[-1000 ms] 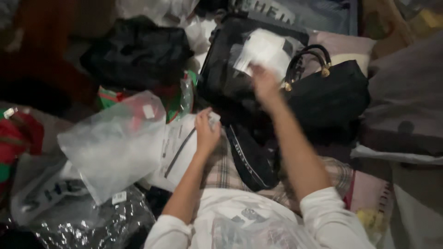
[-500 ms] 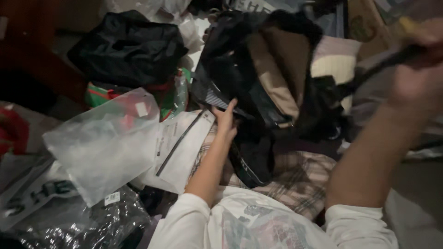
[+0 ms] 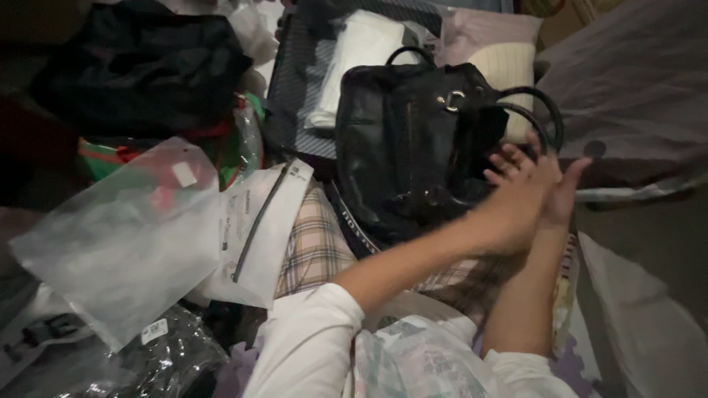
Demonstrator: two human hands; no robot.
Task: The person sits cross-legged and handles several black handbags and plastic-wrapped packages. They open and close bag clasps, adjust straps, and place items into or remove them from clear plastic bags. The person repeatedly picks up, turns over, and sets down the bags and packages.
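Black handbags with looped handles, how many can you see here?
1. The black handbag lies at the centre top, on the clothing pile, its looped handles pointing right, just above both hands. Others may be buried under the bags and clothes.

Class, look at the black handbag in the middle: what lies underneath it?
The black handbag rests on a dark striped case, with a plaid cloth at its near edge. What is directly beneath the bag is covered.
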